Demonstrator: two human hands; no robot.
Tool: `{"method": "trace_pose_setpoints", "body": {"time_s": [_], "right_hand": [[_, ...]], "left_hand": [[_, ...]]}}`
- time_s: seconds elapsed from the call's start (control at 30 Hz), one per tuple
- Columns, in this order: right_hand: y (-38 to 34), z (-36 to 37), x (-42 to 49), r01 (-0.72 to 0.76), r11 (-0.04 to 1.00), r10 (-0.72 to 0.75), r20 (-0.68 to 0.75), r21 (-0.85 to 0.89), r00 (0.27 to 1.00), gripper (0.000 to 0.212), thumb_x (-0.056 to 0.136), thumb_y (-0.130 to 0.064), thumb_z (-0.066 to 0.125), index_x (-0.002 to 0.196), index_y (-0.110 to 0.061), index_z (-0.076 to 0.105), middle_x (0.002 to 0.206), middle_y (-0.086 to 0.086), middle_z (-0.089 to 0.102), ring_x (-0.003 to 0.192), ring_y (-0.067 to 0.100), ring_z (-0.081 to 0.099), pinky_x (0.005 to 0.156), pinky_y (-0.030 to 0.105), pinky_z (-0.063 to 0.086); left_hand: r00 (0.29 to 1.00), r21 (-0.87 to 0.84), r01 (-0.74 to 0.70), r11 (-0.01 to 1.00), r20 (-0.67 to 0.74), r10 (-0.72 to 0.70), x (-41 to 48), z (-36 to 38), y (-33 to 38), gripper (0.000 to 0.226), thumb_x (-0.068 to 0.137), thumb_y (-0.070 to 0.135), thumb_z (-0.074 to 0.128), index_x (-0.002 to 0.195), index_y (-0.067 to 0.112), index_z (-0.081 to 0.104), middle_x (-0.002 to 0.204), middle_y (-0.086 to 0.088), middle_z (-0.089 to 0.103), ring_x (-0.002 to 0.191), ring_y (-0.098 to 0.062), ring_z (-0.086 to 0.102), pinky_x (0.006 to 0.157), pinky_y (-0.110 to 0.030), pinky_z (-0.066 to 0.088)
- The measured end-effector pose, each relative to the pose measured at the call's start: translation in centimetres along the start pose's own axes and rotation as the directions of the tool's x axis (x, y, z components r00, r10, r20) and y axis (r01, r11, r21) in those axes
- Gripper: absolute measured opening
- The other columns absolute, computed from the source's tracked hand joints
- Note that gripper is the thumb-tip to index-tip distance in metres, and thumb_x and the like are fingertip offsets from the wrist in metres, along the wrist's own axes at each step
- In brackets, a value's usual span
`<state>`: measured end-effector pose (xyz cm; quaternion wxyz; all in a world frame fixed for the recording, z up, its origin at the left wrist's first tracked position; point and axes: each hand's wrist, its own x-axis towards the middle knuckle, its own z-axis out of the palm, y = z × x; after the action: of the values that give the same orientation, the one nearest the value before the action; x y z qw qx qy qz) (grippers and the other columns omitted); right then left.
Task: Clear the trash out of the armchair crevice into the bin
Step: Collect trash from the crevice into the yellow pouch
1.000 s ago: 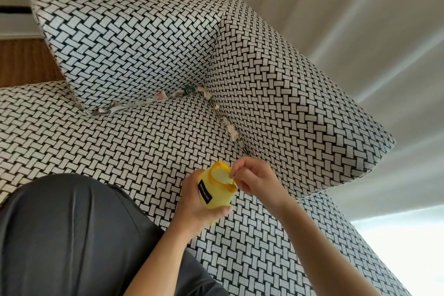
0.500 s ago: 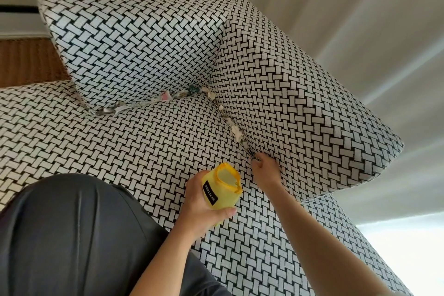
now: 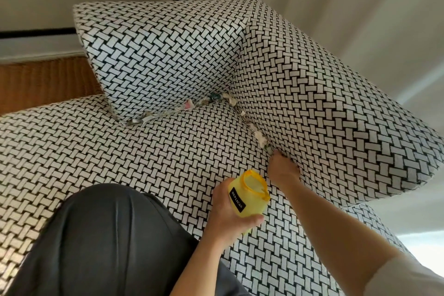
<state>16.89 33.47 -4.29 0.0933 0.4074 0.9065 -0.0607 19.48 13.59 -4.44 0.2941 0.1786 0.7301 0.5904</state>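
Scraps of paper trash [image 3: 259, 136] sit wedged in the crevice between the armchair seat [image 3: 144, 163] and its side cushion [image 3: 324, 115], with more along the back seam. The right hand [image 3: 283, 170] reaches into the near end of the crevice; its fingertips are hidden, so I cannot tell their grip. The left hand [image 3: 225, 218] grips a small yellow bin [image 3: 249, 197] just beside it. The bin's black label seems to read "REPLICAS".

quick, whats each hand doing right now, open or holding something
left hand: holding the small yellow bin
right hand: reaching into the armchair crevice, open or closed cannot be told
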Motion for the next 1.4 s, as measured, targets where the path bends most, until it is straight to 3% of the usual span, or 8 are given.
{"method": "trace_pose_setpoints", "body": {"time_s": [0.17,0.47,0.7,0.83,0.93,1.07,1.2,1.4], "right_hand": [[-0.7,-0.5,-0.1,0.028,0.997,-0.024,0.061,-0.065,0.998,0.032,0.096,-0.016,0.036,0.128,-0.015,0.037,0.11,0.013,0.06,0.104,0.031,0.056,0.075,0.035,0.044],[-0.2,1.1,-0.6,0.039,0.996,-0.028,-0.148,0.077,0.989,0.02,0.098,-0.016,0.039,0.117,-0.01,0.041,0.087,0.011,0.067,0.077,0.027,0.063,0.052,0.029,0.043],[1.5,1.7,-1.5,0.144,0.934,-0.061,-0.249,0.328,0.966,0.024,0.099,-0.025,0.034,0.098,-0.009,0.052,0.072,0.005,0.058,0.066,0.022,0.055,0.052,0.025,0.035],[1.9,0.8,-2.8,0.178,0.802,-0.061,-0.217,0.571,0.974,0.028,0.098,-0.024,0.037,0.075,-0.015,0.048,0.055,-0.004,0.042,0.05,0.013,0.038,0.047,0.023,0.029],[1.0,-1.6,-4.8,0.149,0.562,-0.095,-0.116,0.813,0.989,0.031,0.095,-0.013,0.038,0.064,-0.012,0.043,0.051,-0.004,0.035,0.047,0.009,0.028,0.045,0.021,0.026],[0.3,-5.3,-7.2,0.002,0.266,-0.462,0.126,0.964,0.878,0.035,0.096,-0.009,0.034,0.062,-0.011,0.043,0.049,-0.003,0.03,0.045,0.012,0.021,0.044,0.024,0.016],[-0.5,-6.6,-8.0,0.061,0.53,-0.595,0.319,0.846,0.738,0.033,0.098,-0.014,0.037,0.068,-0.011,0.049,0.05,-0.004,0.029,0.042,0.008,0.022,0.04,0.017,0.017],[-0.8,-7.0,-7.4,0.215,0.662,-0.55,0.271,0.718,0.79,0.032,0.095,-0.017,0.047,0.064,-0.02,0.057,0.047,-0.009,0.04,0.041,0.005,0.028,0.043,0.017,0.025]], "left_hand": [[1.0,-0.011,0.002,1.0,-0.012,-0.003,0.0,-0.2,-0.2,0.078,0.044,0.052,0.075,0.108,0.053,0.031,0.117,0.016,0.033,0.109,-0.004,0.042,0.089,-0.028,0.048],[0.999,-0.028,-0.02,0.999,-0.03,0.019,0.3,-0.1,-0.4,0.078,0.044,0.054,0.076,0.11,0.048,0.034,0.117,0.016,0.034,0.111,-0.003,0.041,0.091,-0.028,0.047],[0.999,-0.055,-0.017,0.998,-0.051,0.014,0.5,0.1,-0.9,0.079,0.043,0.048,0.08,0.109,0.047,0.038,0.118,0.016,0.034,0.113,-0.007,0.042,0.094,-0.037,0.048],[0.999,-0.011,-0.014,1.0,-0.05,0.013,0.6,0.1,-1.0,0.081,0.046,0.045,0.081,0.114,0.045,0.036,0.118,0.016,0.033,0.113,-0.005,0.041,0.093,-0.031,0.046],[0.999,0.008,-0.008,1.0,-0.051,0.009,0.6,0.1,-0.9,0.081,0.054,0.031,0.086,0.117,0.041,0.034,0.117,0.017,0.032,0.112,-0.004,0.039,0.089,-0.025,0.041],[0.999,0.001,-0.029,1.0,-0.036,0.029,0.6,0.1,-1.1,0.079,0.056,0.028,0.086,0.111,0.047,0.032,0.117,0.016,0.031,0.109,0.0,0.038,0.082,-0.016,0.04],[1.0,-0.029,-0.018,0.999,-0.025,0.017,0.4,0.1,-0.8,0.078,0.042,0.041,0.08,0.105,0.047,0.034,0.115,0.016,0.031,0.106,0.002,0.039,0.072,-0.009,0.038],[0.997,-0.133,-0.053,0.99,-0.06,0.046,0.4,0.1,-0.9,0.081,0.045,0.039,0.08,0.114,0.039,0.038,0.12,-0.001,0.04,0.108,-0.013,0.048,0.079,-0.02,0.049]]}}
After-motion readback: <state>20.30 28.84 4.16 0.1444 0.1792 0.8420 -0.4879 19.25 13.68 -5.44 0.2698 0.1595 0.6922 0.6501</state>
